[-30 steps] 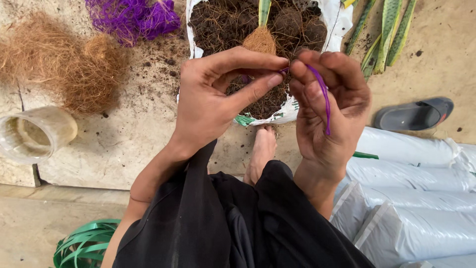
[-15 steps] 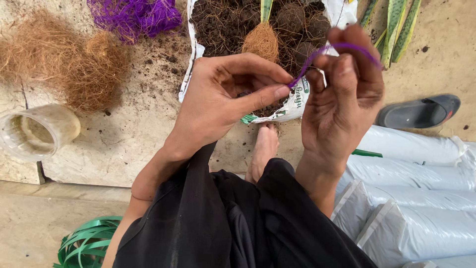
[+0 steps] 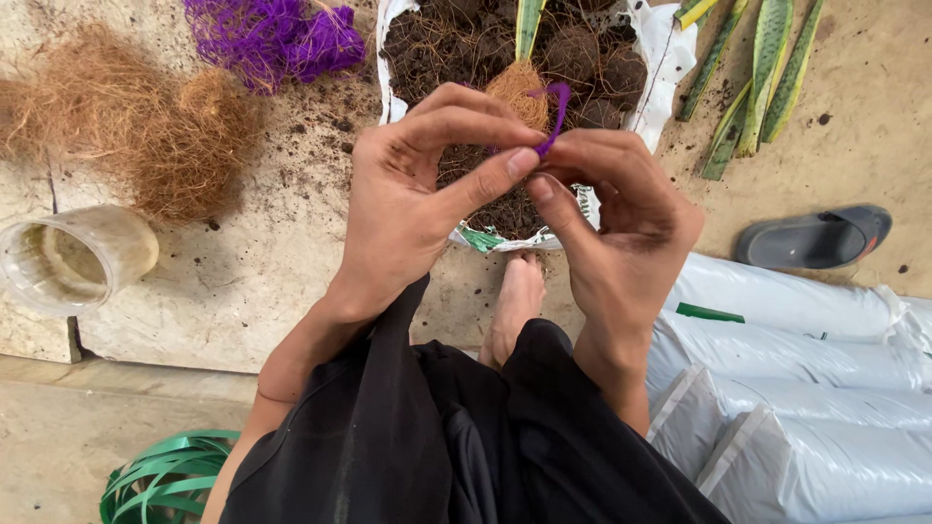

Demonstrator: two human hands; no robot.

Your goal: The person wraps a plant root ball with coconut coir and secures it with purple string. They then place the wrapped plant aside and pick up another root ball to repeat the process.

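Head view is showing a soil-strewn concrete floor (image 3: 243, 281), with a torn white bag of dark soil (image 3: 660, 58), a heap of brown coconut fibre (image 3: 126, 126) and white sacks (image 3: 825, 388) lying around. Both hands are meeting above the bag: the left hand (image 3: 408, 204) and right hand (image 3: 621, 223) are pinching a purple strip (image 3: 555, 116) between closed fingers (image 3: 485, 180), just before a fibre-wrapped plant ball (image 3: 515, 87).
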